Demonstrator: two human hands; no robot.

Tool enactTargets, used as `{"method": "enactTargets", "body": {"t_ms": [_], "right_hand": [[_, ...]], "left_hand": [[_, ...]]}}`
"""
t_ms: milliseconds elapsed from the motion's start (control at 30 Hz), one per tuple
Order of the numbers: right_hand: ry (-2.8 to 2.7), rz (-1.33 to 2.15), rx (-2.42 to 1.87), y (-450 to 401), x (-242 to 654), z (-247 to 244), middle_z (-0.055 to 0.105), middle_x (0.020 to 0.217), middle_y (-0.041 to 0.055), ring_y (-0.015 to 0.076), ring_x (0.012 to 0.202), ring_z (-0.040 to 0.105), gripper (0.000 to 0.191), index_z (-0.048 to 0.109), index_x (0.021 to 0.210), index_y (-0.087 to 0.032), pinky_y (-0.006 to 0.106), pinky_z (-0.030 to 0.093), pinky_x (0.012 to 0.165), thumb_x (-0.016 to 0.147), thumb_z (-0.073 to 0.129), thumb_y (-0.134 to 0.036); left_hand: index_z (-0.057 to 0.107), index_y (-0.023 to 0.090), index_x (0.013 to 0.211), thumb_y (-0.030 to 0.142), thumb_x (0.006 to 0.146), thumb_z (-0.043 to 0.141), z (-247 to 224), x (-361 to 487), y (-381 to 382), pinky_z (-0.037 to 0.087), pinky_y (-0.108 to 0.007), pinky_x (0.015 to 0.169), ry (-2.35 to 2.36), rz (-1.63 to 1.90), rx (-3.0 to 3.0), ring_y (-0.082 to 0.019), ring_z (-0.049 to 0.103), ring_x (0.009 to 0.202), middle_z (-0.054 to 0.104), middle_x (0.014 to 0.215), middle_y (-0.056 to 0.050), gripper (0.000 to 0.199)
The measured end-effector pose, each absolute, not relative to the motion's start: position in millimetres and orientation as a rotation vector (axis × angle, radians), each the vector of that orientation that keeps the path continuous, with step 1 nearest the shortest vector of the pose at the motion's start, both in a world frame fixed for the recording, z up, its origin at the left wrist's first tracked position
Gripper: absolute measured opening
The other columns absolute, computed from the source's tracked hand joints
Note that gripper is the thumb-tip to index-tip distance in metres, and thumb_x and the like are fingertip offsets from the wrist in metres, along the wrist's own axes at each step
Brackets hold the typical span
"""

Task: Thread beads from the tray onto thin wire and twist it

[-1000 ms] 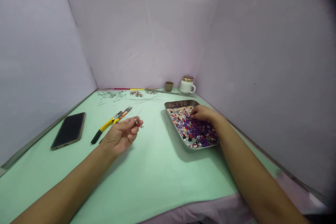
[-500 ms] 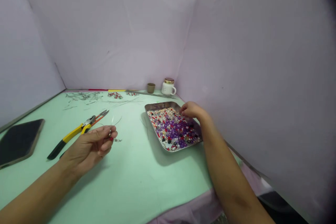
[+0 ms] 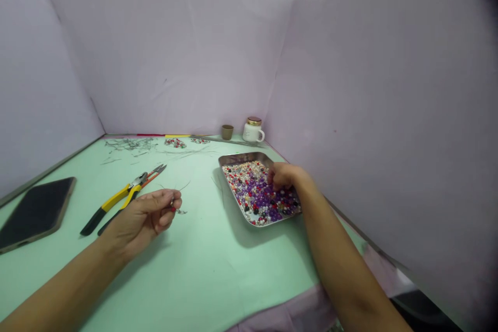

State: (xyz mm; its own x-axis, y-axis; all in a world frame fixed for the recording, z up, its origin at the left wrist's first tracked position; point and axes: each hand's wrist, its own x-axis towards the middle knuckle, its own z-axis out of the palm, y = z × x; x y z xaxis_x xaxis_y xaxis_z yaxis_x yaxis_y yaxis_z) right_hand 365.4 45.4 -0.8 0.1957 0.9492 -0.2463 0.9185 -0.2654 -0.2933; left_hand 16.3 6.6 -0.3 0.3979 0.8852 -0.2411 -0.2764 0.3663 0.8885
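Observation:
My left hand is closed in a pinch around a thin beaded wire, held above the table. A few red and silvery beads show at its fingertips, and a fine wire end sticks out past them. My right hand reaches over the right side of a shallow metal tray, fingers curled down among the beads. Small beads in purple, red, white, gold and black cover the tray's floor. The right fingertips are partly hidden, so what they pinch cannot be made out.
Yellow-and-black pliers and orange-handled snips lie beside my left hand. A phone-like dark slab is at far left. Loose wire pieces, beaded pieces, a small brown cup and a lidded white mug stand at the back.
My right hand has moved down and nearer within the tray, its fingers now more curled into the beads. My left hand keeps its pinch on the beaded wire. The whole view has shifted slightly.

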Motion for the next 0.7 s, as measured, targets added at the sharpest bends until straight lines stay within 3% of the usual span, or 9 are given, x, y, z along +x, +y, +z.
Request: {"method": "enactTargets", "body": {"t_ms": [433,700], "right_hand": [[-1.998,0.885,-2.567,41.2,352.3,7.7,0.061,0.056,0.0028,0.0165,0.051,0.057,0.02,0.064,0.07,-0.013,0.027,0.046,0.048,0.051,0.063,-0.007],[-2.082,1.025,-2.506,43.2,354.9,3.2,0.06,0.055,0.0008,0.0129,0.049,0.055,0.025,0.065,0.076,-0.014,0.023,0.044,0.047,0.051,0.069,-0.015]], "left_hand": [[0.058,0.011,0.067,0.017,0.068,0.058,1.1,19.3,5.3,0.03,-0.013,0.034,0.855,0.82,0.941,-0.002,0.038,0.039,0.053,0.062,-0.002,0.007],[0.058,0.011,0.068,0.018,0.069,0.058,-0.1,19.0,5.7,0.029,-0.012,0.034,0.857,0.802,0.958,-0.002,0.038,0.039,0.054,0.062,-0.001,0.007]]}}
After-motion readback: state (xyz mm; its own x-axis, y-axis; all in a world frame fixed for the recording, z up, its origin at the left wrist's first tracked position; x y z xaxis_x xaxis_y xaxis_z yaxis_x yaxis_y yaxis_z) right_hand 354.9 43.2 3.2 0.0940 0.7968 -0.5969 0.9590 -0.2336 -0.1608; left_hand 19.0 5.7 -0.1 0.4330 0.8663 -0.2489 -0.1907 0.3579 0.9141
